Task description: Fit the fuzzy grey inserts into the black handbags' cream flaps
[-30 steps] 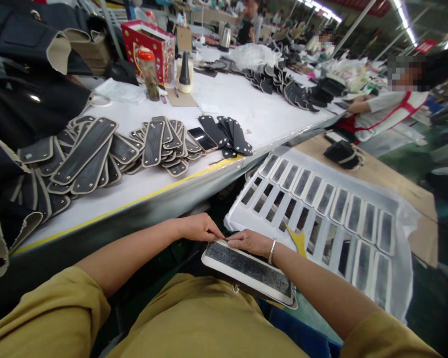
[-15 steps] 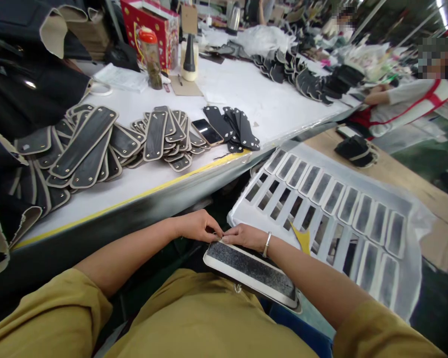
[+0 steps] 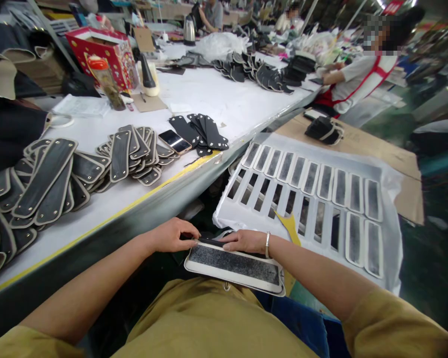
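Just in front of your shirt (image 3: 216,323), the pale-bordered dark panel (image 3: 235,262) tilts toward you. Your right hand (image 3: 246,241) grips its far edge between thumb and fingers; your left hand (image 3: 175,235) touches its far left corner, though whether it pinches I cannot tell. To your right, a slotted white sheet (image 3: 221,215) bears similar panels (image 3: 355,238). Beyond, riveted strips (image 3: 119,156) lie near a phone (image 3: 174,141). Farther, the lettering on a red box (image 3: 110,54) and a red sign (image 3: 392,7) is illegible.
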{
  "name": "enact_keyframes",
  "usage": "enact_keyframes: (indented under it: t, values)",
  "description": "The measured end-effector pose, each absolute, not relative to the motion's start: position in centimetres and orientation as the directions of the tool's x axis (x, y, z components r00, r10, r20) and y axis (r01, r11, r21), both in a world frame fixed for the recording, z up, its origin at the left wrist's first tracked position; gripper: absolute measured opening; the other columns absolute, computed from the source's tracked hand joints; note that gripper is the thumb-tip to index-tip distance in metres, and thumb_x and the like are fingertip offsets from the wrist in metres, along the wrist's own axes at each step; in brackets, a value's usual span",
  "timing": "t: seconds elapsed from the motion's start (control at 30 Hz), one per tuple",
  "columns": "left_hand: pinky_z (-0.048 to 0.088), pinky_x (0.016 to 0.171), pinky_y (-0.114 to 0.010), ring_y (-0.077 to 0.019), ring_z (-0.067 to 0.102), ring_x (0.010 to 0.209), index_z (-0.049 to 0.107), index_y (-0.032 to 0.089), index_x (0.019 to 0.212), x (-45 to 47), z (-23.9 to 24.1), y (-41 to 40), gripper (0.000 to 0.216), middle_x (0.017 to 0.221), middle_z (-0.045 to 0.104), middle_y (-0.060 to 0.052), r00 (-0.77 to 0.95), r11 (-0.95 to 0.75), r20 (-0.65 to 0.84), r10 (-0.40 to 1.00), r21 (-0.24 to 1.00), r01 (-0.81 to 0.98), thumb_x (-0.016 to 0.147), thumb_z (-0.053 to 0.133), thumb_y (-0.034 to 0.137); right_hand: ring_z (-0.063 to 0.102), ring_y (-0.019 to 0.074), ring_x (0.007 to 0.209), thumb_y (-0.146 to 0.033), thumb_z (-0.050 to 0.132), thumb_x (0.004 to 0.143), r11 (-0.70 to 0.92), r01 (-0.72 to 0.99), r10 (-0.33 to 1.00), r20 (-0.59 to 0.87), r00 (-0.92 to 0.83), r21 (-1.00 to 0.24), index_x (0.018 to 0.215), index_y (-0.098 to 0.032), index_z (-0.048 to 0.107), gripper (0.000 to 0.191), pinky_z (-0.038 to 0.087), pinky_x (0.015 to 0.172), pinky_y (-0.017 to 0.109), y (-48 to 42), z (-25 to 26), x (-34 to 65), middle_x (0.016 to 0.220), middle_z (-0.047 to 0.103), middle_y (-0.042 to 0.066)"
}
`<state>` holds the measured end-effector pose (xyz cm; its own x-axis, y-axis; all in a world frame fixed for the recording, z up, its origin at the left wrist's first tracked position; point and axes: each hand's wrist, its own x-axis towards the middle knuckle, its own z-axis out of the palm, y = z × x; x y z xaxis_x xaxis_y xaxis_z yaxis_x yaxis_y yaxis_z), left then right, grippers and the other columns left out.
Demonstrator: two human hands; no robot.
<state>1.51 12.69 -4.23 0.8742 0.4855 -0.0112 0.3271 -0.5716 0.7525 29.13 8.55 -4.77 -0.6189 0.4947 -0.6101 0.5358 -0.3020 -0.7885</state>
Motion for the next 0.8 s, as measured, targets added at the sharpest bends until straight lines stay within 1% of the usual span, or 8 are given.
enact_keyframes:
  t: [0.07,0.17,0.23,0.3,0.4,0.47,0.6,0.8]
  values:
    - [0.047,0.081,-0.025,-0.0146,0.063,0.086,0.066,0.017,0.095,1.5,-3.9,12.6,0.022,0.095,0.069,-0.005,0.859,-0.587,-0.016,0.511,0.724,0.363,0.084,0.054,0.032,0.059,0.0208,0.101,-0.056,0.056,0.076,-0.358,0.541,0.491,-0.646,-0.584,-0.761,0.123,-0.024,0.057,0.057,0.043,0.091,0.033,7.6,-4.4,31.7,0.112,0.065,0.002]
    - [0.045,0.09,-0.033,-0.0184,0.059,0.098,0.065,0.018,0.098,2.1,-2.8,11.5,0.022,0.101,0.068,-0.007,0.83,-0.668,0.09,0.55,0.644,0.373,0.083,0.055,0.03,0.059,0.0222,0.103,-0.055,0.055,0.077,-0.391,0.547,0.494,-0.67,-0.554,-0.74,0.123,-0.024,0.056,0.055,0.043,0.093,0.035,6.9,-4.1,34.7,0.112,0.065,0.002]
    - [0.042,0.094,-0.038,-0.0202,0.056,0.101,0.064,0.018,0.1,3.2,-1.9,9.8,0.022,0.104,0.066,-0.008,0.834,-0.73,0.174,0.524,0.595,0.335,0.082,0.056,0.028,0.058,0.0236,0.106,-0.051,0.059,0.076,-0.354,0.565,0.521,-0.659,-0.543,-0.745,0.121,-0.024,0.058,0.053,0.04,0.097,0.037,6.6,-3.6,36.1,0.113,0.065,0.002]
    - [0.042,0.093,-0.04,-0.0206,0.055,0.101,0.063,0.019,0.102,5.1,-1.2,7.5,0.022,0.107,0.065,-0.007,0.862,-0.771,0.205,0.463,0.573,0.278,0.082,0.056,0.027,0.058,0.0247,0.106,-0.047,0.062,0.075,-0.266,0.601,0.628,-0.609,-0.485,-0.754,0.117,-0.023,0.061,0.049,0.039,0.098,0.037,5.5,-2.7,37.2,0.114,0.065,0.003]
    - [0.044,0.09,-0.039,-0.0215,0.053,0.101,0.061,0.02,0.107,8.5,-1.1,3.9,0.025,0.109,0.063,-0.008,0.897,-0.804,0.217,0.385,0.556,0.21,0.083,0.056,0.026,0.057,0.0223,0.107,-0.041,0.056,0.082,-0.062,0.653,0.901,-0.324,-0.289,-0.755,0.112,-0.02,0.065,0.037,0.04,0.098,0.036,1.6,-1.1,37.9,0.114,0.064,0.006]
    - [0.045,0.087,-0.039,-0.0218,0.053,0.099,0.059,0.019,0.11,10.7,-1.6,2.0,0.026,0.109,0.062,-0.008,0.905,-0.821,0.23,0.358,0.539,0.188,0.085,0.054,0.025,0.055,0.0198,0.108,-0.037,0.052,0.085,0.072,0.688,0.98,-0.077,-0.183,-0.723,0.108,-0.02,0.065,0.031,0.039,0.099,0.037,-2.1,-0.6,37.6,0.113,0.063,0.007]
    - [0.047,0.084,-0.037,-0.0202,0.054,0.093,0.059,0.016,0.108,13.8,-2.7,-0.2,0.023,0.105,0.062,-0.008,0.892,-0.823,0.25,0.377,0.532,0.199,0.087,0.051,0.021,0.054,0.0204,0.108,-0.031,0.06,0.082,0.221,0.76,0.973,0.188,-0.131,-0.612,0.102,-0.021,0.065,0.022,0.034,0.103,0.047,-8.5,-2.3,36.0,0.112,0.062,0.007]
    - [0.049,0.078,-0.033,-0.0176,0.055,0.086,0.063,0.017,0.096,15.1,-4.0,-1.1,0.019,0.096,0.063,-0.007,0.839,-0.809,0.273,0.471,0.513,0.287,0.09,0.045,0.018,0.052,0.0207,0.111,-0.022,0.06,0.081,0.243,0.798,0.918,0.396,-0.006,-0.551,0.086,-0.024,0.068,0.009,0.034,0.103,0.05,-10.6,-6.0,34.6,0.105,0.065,0.005]
